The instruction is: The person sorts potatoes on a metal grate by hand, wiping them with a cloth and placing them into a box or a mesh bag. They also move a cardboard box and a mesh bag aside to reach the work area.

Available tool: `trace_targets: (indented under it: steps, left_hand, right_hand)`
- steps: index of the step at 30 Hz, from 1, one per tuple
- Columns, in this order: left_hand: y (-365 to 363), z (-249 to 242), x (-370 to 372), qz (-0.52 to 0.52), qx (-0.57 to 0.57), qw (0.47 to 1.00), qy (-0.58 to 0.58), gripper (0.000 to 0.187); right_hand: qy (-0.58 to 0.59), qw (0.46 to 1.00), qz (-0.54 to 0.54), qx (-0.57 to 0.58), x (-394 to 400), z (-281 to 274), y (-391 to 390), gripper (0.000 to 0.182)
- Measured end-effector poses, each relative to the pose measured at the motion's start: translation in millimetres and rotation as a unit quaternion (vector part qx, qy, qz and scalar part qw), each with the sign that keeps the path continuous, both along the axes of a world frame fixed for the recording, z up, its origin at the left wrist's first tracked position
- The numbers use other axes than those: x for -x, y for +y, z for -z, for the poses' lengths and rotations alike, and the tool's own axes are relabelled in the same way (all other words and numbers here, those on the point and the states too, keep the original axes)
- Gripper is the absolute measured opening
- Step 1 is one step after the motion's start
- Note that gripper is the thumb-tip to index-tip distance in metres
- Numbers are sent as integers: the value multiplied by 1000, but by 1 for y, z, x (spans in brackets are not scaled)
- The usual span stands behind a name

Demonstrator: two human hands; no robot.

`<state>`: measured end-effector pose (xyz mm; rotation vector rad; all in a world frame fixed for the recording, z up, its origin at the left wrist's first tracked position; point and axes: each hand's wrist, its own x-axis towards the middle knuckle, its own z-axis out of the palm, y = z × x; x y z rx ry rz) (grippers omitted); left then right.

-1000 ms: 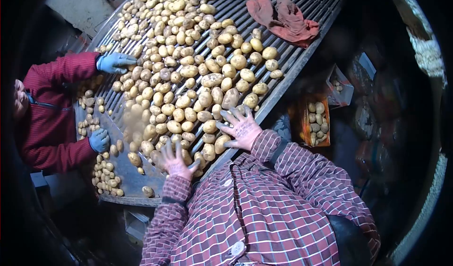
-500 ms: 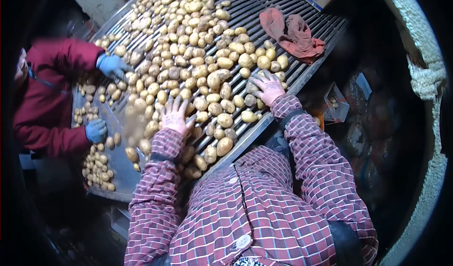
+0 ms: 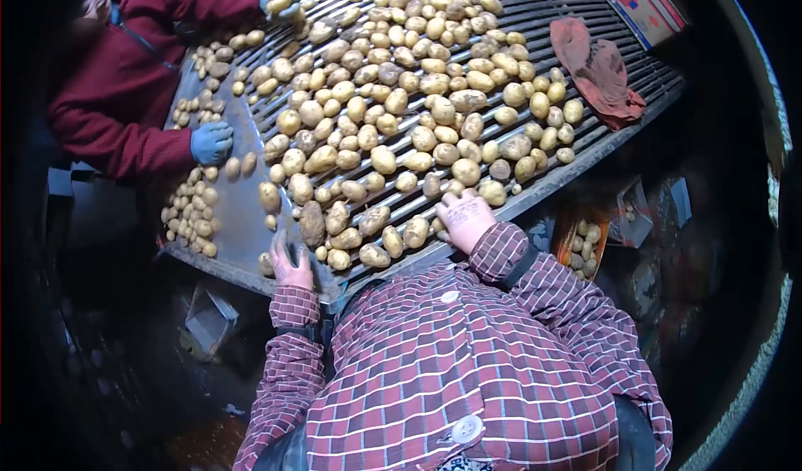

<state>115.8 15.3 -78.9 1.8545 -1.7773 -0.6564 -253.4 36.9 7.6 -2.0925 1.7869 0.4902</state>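
Note:
Many potatoes (image 3: pixel 383 160) lie across a sloping table of dark parallel bars (image 3: pixel 535 3). My left hand (image 3: pixel 294 269), in a pale glove with grey fingers, is at the near edge of the smooth metal plate (image 3: pixel 251 258). Its fingers are spread, and a small potato (image 3: pixel 266 264) lies just beside them. Over the table's front edge rests my right hand (image 3: pixel 466 218), gloved alike with print on its back. Its fingers bend down against the nearest potatoes, their tips hidden, so whether they grip one cannot be seen.
Across the plate a co-worker (image 3: pixel 125 112) in a dark red top and blue gloves holds a potato. Small potatoes (image 3: pixel 194 216) are heaped at the plate's left. A red cloth (image 3: pixel 595 74) and a printed carton (image 3: pixel 639 3) lie at right. Below stands an orange crate (image 3: pixel 558 237) with potatoes.
The view has shifted, so the table appears higher. Both my hands have drawn back towards my body, the left onto the metal plate. The co-worker's far hand has lifted with a potato in it.

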Motion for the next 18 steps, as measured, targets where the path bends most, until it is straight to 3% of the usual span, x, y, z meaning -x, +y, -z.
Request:
trace_targets:
  steps: [2,4,7,8,11,12,13,14,15,16,17,18]
  left_hand:
    - [6,18,-5,-7,-26,999,44,59]
    - [3,-3,13,26,-18,999,44,51]
    - [1,7,18,16,-15,1000,-2,67]
    - [-3,6,22,7,-22,1000,-21,70]
    - [-23,7,31,33,-11,998,-55,80]
    - [-32,5,37,55,-12,995,-80,81]
    - [-37,1,41,55,-43,994,-88,76]
    - [-40,3,41,4,-102,989,109,72]
    - [-46,5,41,-46,-154,940,302,68]
    - [-52,6,40,-90,-199,849,481,64]
    - [-50,-23,50,-123,-210,709,662,53]
    - [-49,-26,50,-60,-201,637,742,52]
  right_hand:
    - [-29,998,50,5,9,-1,-4,44]
    - [-180,978,90,53,26,24,4,48]
    - [-313,932,154,94,33,22,19,52]
    - [-330,916,226,26,36,11,17,53]
    - [-553,737,388,-27,49,2,14,49]
    - [-572,733,368,18,49,6,13,44]
    - [-628,643,438,-31,48,5,15,42]
    - [-672,541,500,-79,43,-3,14,40]
    - [-692,499,515,-77,40,1,17,40]
    - [-713,456,529,-74,38,8,18,42]
    - [-733,462,490,-92,42,15,18,49]
    - [-741,422,510,-114,39,15,17,49]
